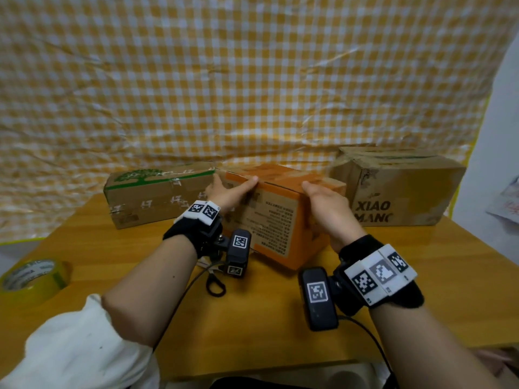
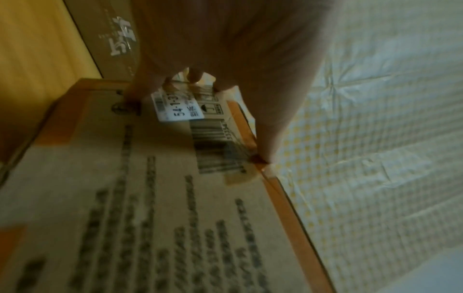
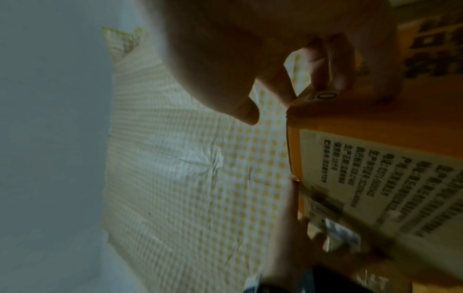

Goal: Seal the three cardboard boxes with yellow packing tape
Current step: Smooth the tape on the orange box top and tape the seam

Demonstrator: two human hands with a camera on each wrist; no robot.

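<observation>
Spanning the lower half of the head view, a wooden table [image 1: 280, 318] is seen backed by a yellow-and-white checked sheet [image 1: 252, 80]. Three cardboard boxes are lined along the far edge: a plain brown box marked XIAO MANG [image 1: 398, 189] at right, a long brown box with a green tree print [image 1: 157, 192] at left, and an orange box [image 1: 278, 217] between them, set nearer the person and touching or just beside the tree-print box. The orange box is held from both sides. The left hand [image 1: 227, 192] is laid on its left upper edge, thumb along the top rim and fingers wrapped onto the side; in the left wrist view the fingertips [image 2: 195, 76] are seen bent against the cardboard near a white label [image 2: 179, 107]. The right hand [image 1: 327, 203] is cupped over the right upper corner, fingers curled onto the top edge, as confirmed in the right wrist view [image 3: 323, 65]. The top flaps of the orange box are closed; whether tape is on them cannot be told. A roll of yellow packing tape [image 1: 35, 276] is lying at the table's left edge, well apart from both hands. Black scissor handles [image 1: 214, 284] are seen under the left wrist.
</observation>
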